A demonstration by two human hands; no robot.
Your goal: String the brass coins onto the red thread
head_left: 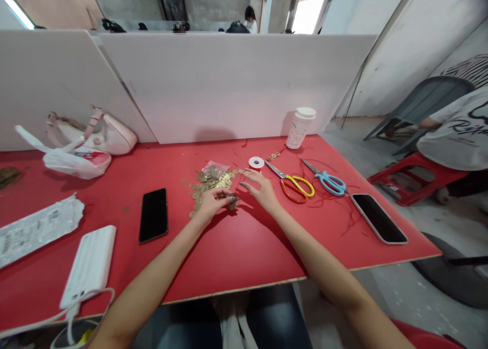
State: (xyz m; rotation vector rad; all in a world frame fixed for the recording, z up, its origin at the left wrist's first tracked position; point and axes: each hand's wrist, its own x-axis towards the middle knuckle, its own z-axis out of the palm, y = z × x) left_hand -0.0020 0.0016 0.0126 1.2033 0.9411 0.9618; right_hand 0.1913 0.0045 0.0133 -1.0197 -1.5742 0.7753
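Red thread [238,183] shows between the hands [214,200] [264,190], left pinched, right loosely spread.

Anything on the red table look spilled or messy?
A bit messy. Red thread trails in loose, uneven loops around the blue-handled scissors, rather than lying neatly wound. Brass-coloured holed discs are strewn in an uneven heap by the left hand, some straying from it. No obvious damage.

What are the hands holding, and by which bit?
The left hand seems to pinch coins, but where is too small to tell. Whether the right hand holds the red thread is unclear.
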